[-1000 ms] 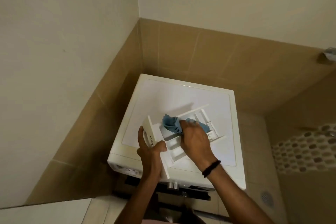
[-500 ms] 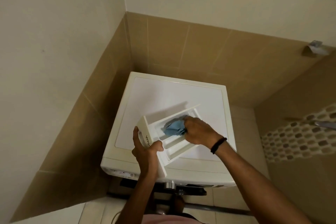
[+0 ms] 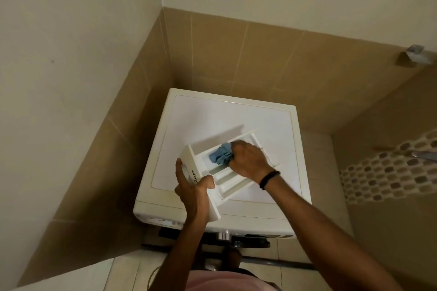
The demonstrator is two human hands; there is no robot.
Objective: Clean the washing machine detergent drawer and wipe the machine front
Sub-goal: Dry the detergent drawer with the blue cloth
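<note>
Drawer: the white detergent drawer (image 3: pixel 227 172) is out of its slot and lies on top of the washing machine (image 3: pixel 227 125), angled so its front panel points toward the person's left and its compartments face up.
Left hand: the left hand (image 3: pixel 191 186) is wrapped around the front panel, thumb hooked over the inner edge and fingers behind it; this looks meant to brace the drawer so it does not slide on the smooth lid while it is scrubbed.
Right hand: the right hand (image 3: pixel 248 158) is bunched closed on the blue cloth (image 3: pixel 221 155), pressing the wad down into the large far compartment (a black band sits on that wrist).
Why on the lid: judging by the pose, the machine top serves as a bench, giving a flat support at working height and leaving both hands free to steady and wipe.
Machine front: only a sliver of the control strip (image 3: pixel 165 221) shows below the lid edge; its wiping appears not yet started, though most of it is hidden.
Change from a second ago: the cloth then lay spread across the middle with the right hand nearer the person; half a second ago it was bunched, and now it sits deeper toward the far wall.
Drawer angle: it has swung slightly more crosswise, while the left grip is unchanged.
</note>
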